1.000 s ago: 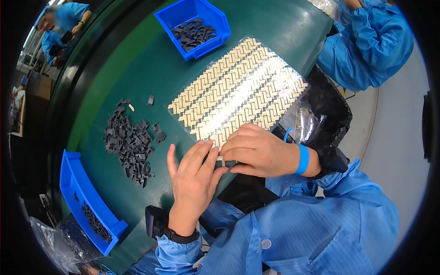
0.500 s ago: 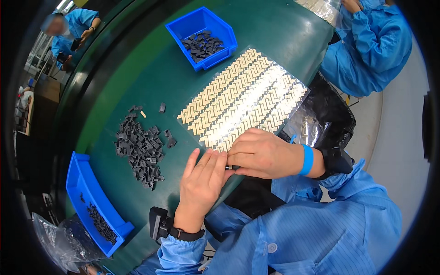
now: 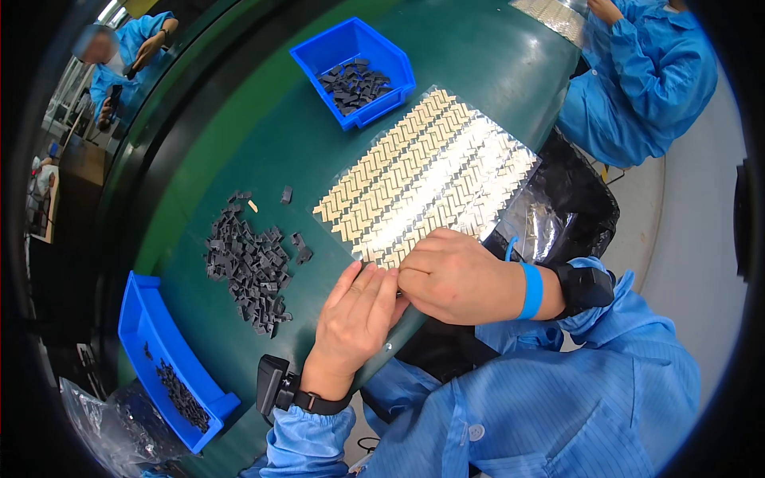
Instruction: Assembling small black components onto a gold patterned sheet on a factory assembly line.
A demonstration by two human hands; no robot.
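Worn on the person's head, the wide fisheye camera looks down from close above onto the left hand (image 3: 351,323), right hand (image 3: 456,277) and green table (image 3: 267,167).

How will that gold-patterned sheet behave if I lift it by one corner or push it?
The gold-patterned sheet would probably bend or sag, since it looks thin and lies flat. It's likely light for its breadth, showing little thickness. Pushed, it may slide fairly easily, as its glare suggests a glossy surface and the green tabletop looks smooth.
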